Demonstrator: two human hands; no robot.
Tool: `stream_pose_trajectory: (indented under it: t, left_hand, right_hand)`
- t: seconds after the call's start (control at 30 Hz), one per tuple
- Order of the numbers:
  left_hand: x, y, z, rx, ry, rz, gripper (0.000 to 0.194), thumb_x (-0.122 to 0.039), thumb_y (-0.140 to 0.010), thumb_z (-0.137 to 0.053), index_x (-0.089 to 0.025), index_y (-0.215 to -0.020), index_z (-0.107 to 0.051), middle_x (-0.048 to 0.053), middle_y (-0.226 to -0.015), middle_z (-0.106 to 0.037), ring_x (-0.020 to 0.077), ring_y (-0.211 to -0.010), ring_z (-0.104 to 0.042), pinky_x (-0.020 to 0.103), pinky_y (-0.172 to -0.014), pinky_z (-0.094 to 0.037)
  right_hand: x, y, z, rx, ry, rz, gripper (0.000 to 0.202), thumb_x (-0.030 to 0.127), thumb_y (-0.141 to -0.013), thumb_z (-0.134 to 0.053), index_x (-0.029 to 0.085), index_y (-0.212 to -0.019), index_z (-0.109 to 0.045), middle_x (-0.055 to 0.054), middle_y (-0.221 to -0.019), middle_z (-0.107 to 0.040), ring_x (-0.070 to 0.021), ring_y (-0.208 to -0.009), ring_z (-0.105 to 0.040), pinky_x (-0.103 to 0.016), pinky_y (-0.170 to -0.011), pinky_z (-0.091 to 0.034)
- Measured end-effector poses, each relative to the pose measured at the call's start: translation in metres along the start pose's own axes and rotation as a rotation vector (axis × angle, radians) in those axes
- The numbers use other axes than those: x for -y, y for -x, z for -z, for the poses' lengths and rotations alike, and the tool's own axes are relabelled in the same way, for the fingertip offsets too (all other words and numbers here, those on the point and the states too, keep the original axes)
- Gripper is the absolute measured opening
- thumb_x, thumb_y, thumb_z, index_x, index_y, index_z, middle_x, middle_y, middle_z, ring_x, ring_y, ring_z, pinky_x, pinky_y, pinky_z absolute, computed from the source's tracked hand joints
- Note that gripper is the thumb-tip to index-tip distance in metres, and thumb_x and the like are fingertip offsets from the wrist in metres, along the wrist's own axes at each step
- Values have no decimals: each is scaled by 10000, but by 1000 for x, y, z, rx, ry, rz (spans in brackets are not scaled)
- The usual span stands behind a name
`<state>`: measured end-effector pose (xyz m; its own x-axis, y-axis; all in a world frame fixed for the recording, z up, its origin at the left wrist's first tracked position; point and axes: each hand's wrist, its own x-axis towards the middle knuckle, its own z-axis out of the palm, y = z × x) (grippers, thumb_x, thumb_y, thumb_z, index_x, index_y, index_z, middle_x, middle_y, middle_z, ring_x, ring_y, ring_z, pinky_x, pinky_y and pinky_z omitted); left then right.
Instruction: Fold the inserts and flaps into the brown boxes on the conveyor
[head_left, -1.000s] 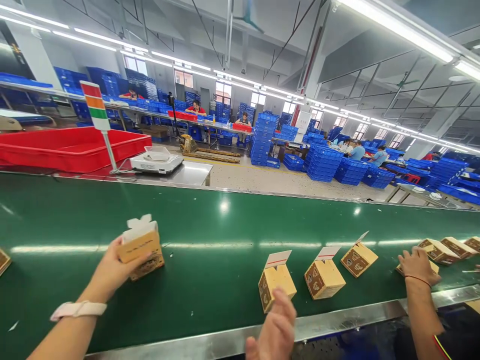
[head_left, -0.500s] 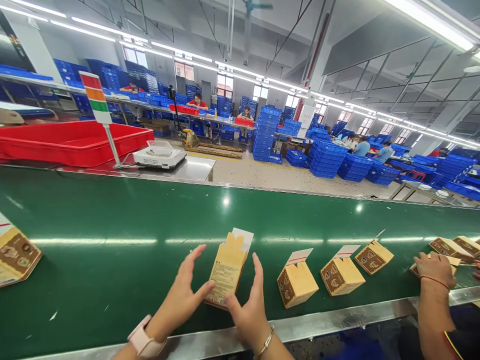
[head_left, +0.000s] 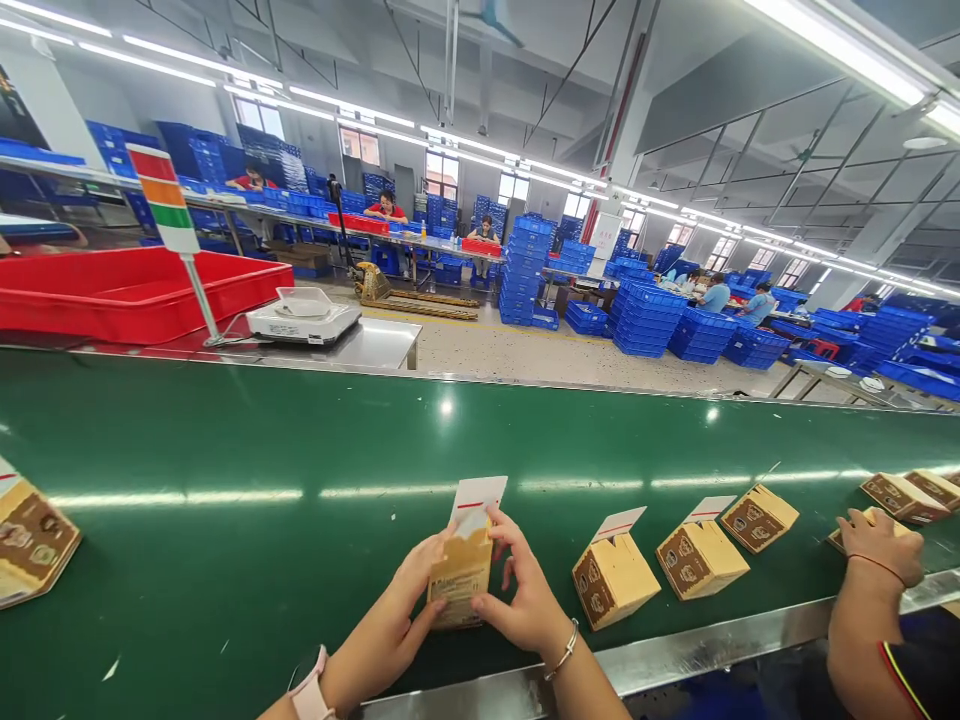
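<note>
A small tan and brown carton (head_left: 461,572) stands on the green belt, its printed face towards me and a white flap with a red line raised at its top. My left hand (head_left: 401,610) grips its left side, thumb on the front face. On the right side, my right hand (head_left: 525,600) holds it with thumb low on the front and fingers near the top edge. To the right are similar cartons: one (head_left: 616,580) close by, another (head_left: 701,558) beyond it and a third (head_left: 760,518) farther back, each with a raised flap.
At the left edge of the belt (head_left: 262,440) lies another carton (head_left: 34,535). On the right, another person's hand (head_left: 881,545) touches a carton near several others. Beyond the belt are a red tray (head_left: 150,300), a scale (head_left: 304,318) and stacked blue crates (head_left: 525,270).
Both my hands have closed in from beside the carton onto its sides. The carton is more upright, its flap turned to show the red line. The view has shifted slightly.
</note>
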<state>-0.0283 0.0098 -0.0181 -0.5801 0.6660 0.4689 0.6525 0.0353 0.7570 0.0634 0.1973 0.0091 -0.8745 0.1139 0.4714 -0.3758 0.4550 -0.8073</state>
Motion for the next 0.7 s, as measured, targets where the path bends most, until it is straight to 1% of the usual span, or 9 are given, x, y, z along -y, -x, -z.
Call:
stream_pose_trajectory:
  t: [0.1,0.2,0.3,0.37,0.4,0.47,0.53,0.63,0.7]
  left_hand:
    - [-3,0,1,3,-146,-194,488,-223,-967,-433,-325,-1440,-362,93,-1409,-477,239,-1325,-447,418,-1055,-475]
    - [-8,2,-2,-20,-288,-289,471,-233,-982,-414,-312,-1442,-350,91,-1386,-499,220,-1296,-475,374,-1014,-512]
    - [-15,-3,-3,-40,-430,-347,479,-281,-996,-395,-270,-1466,-304,116,-1377,-504,232,-1255,-507,363,-973,-528]
    - [-22,-10,-2,-44,-518,-396,487,-298,-1007,-353,-214,-1480,-269,129,-1350,-529,234,-1201,-540,350,-915,-528]
    - [-27,-16,-2,-38,-557,-421,472,-298,-1011,-333,-189,-1468,-288,125,-1335,-544,233,-1175,-552,345,-877,-519]
    - [-35,-26,-3,-31,-628,-460,414,-289,-1013,-313,-164,-1399,-396,91,-1312,-570,237,-1148,-554,348,-823,-481]
    - [-42,-34,-7,-67,-701,-478,366,-267,-1011,-303,-159,-1302,-497,51,-1306,-580,253,-1158,-531,368,-823,-431]
    - [-46,-38,-15,-145,-763,-498,356,-216,-1002,-286,-156,-1225,-557,23,-1290,-593,249,-1164,-506,380,-874,-365]
    - [-46,-37,-21,-165,-760,-522,362,-190,-992,-285,-155,-1215,-568,26,-1273,-605,231,-1145,-509,374,-888,-341]
  right_hand:
    - [4,-6,14,160,24,-36,645,319,-732,-722,227,-1307,-445,-153,-1510,-385,-232,-1092,-625,-306,-773,-547]
    - [17,-15,20,284,64,-107,666,286,-664,-793,243,-1261,-501,-113,-1441,-486,-238,-1125,-617,-330,-886,-522]
    - [30,-26,25,397,185,-116,554,317,-645,-832,262,-1145,-598,-51,-1234,-647,-240,-1107,-628,-338,-960,-483]
    - [34,-32,30,451,279,-88,414,371,-659,-822,256,-1016,-647,-30,-1066,-705,-235,-988,-668,-329,-904,-503]
    - [33,-33,32,466,294,-64,344,411,-679,-801,250,-948,-660,-23,-989,-716,-229,-925,-679,-319,-855,-516]
    - [29,-32,37,456,237,3,295,505,-747,-721,239,-865,-674,-25,-910,-721,-223,-885,-684,-310,-809,-525]
    - [22,-27,40,365,128,59,354,570,-828,-614,233,-902,-694,-43,-940,-727,-221,-930,-684,-314,-840,-526]
    - [11,-13,41,147,104,115,471,567,-908,-519,221,-1200,-647,-95,-1147,-700,-228,-1075,-659,-339,-929,-515]
    - [5,-4,41,79,182,143,544,553,-925,-507,222,-1354,-551,-120,-1275,-639,-243,-1162,-623,-367,-971,-505]
